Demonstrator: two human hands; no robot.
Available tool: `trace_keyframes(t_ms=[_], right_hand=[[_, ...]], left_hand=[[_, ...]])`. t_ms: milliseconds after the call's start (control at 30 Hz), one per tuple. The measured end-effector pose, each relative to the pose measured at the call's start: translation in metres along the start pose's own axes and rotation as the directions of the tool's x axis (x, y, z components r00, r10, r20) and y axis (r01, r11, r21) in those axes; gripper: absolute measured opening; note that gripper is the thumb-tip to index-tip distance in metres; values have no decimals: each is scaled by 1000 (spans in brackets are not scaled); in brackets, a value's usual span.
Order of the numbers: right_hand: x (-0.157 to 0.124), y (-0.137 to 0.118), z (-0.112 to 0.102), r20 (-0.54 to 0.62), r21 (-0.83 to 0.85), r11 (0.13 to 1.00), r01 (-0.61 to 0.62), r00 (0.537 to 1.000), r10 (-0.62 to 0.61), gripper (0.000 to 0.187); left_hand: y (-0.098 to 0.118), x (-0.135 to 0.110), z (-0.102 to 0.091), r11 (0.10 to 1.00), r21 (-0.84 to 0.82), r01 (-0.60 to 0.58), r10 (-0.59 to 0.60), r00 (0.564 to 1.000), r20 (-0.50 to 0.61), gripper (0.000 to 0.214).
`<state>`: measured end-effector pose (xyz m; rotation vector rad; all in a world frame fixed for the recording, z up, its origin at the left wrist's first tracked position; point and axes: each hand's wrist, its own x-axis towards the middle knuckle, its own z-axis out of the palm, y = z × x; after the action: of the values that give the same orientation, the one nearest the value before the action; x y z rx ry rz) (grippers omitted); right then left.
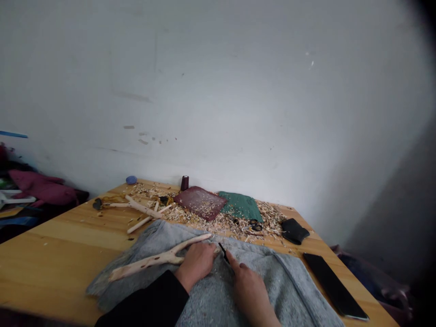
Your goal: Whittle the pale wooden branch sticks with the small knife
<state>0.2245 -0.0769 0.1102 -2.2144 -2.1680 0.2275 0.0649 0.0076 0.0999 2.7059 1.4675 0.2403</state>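
Observation:
A peeled, forked wooden branch (146, 264) lies over a grey cloth (218, 290), its thick end pointing left. My left hand (199, 261) is closed around one arm of the fork; the other arm runs free behind it. In my right hand (250, 286) is a knife (223, 250) with a dark blade, the index finger stretched along it. The blade tip points up and left, close to the end of the branch by my left fingers. Whether the blade touches the wood I cannot tell. The knife's handle is hidden in the palm.
Wood shavings (272, 215) cover the table's back, around a maroon cloth (200, 202) and a green cloth (241, 205). Scissors (255, 225), more peeled branches (143, 209), a thread spool (184, 183), a blue bowl (131, 180), a black pouch (294, 230) and a phone (334, 284) lie about.

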Motion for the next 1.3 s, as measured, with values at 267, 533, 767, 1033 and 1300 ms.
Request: trace_keyframes(t_ms=[267,533,767,1033,1300], right_hand=[[6,-16,-6,26,-118,992,-52,998,55,71],[-5,-2,-2,-5,-51,999,-1,1000,1,79],[-2,-11,-4,21,-123,992,-33,999,35,74],[6,-36,-4,9,-190,979,-69,997,72,68],[21,-46,-14,1,-168,983,-72,997,73,56]], left_hand=[[7,-3,0,997,57,-48,48,999,10,33],[9,-2,0,998,54,-17,17,1000,-12,34],[11,0,0,997,78,-27,26,1000,17,34],[19,2,-7,994,109,-32,24,997,70,34],[18,4,-9,990,115,-85,72,990,118,35]])
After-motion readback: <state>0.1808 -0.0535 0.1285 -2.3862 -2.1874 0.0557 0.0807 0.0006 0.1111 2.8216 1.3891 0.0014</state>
